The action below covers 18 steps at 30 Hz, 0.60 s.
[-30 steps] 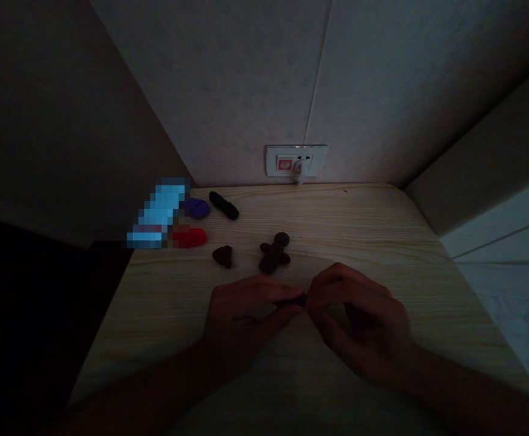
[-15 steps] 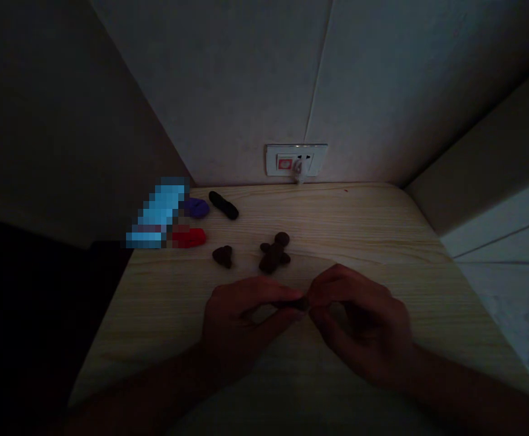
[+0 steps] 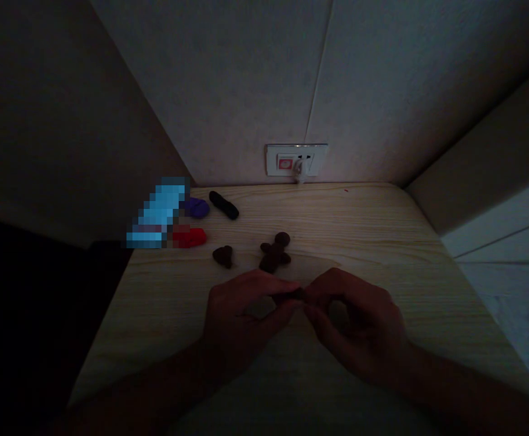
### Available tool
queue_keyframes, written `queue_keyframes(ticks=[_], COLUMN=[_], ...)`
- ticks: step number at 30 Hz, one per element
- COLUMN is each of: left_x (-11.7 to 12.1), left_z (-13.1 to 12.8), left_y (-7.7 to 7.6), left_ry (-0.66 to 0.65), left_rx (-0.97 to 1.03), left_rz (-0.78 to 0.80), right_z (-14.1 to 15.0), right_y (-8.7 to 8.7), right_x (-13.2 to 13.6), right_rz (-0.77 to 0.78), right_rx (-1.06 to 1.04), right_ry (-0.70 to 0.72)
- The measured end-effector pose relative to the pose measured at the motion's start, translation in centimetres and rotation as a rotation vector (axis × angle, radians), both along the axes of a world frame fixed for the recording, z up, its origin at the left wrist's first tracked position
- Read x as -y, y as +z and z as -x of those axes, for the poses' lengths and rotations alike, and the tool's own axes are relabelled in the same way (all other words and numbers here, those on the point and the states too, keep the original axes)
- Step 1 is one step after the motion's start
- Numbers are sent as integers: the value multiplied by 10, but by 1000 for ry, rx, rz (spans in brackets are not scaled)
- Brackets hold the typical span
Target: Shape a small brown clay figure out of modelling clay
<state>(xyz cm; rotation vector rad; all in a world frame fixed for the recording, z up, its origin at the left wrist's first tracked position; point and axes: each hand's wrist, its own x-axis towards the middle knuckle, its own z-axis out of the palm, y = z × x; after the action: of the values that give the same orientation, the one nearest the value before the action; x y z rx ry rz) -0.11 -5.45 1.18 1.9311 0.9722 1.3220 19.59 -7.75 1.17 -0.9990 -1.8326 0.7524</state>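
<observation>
My left hand (image 3: 241, 315) and my right hand (image 3: 355, 321) meet over the wooden table (image 3: 382, 242), fingertips pinched together on a small dark brown clay piece (image 3: 289, 296) held between them. Just beyond the hands lies a brown clay figure (image 3: 274, 252) with a round head, arms and legs. A smaller brown clay lump (image 3: 223, 255) rests to its left. The room is dim, and the held piece is mostly hidden by my fingers.
At the table's far left lie a red clay piece (image 3: 190, 237), a purple clay piece (image 3: 197, 208), a black clay roll (image 3: 223, 204) and a blurred blue object (image 3: 158, 213). A wall socket (image 3: 295, 160) sits at the back wall. Walls close in on both sides.
Both hands have crept slightly away from me toward the clay figure, still pinching the small piece, with the fingers shifting on it. Nothing on the table has moved.
</observation>
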Motion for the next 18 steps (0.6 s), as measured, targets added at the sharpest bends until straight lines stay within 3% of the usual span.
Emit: queue_keyframes(ticks=[18], left_x=[-2], left_z=[-1], left_y=[-4], left_ry=[7], left_rx=[-37], left_rz=[6], right_z=[1], right_y=[4], right_x=[-1], right_rz=[-83], right_rx=[63], right_ry=[-9])
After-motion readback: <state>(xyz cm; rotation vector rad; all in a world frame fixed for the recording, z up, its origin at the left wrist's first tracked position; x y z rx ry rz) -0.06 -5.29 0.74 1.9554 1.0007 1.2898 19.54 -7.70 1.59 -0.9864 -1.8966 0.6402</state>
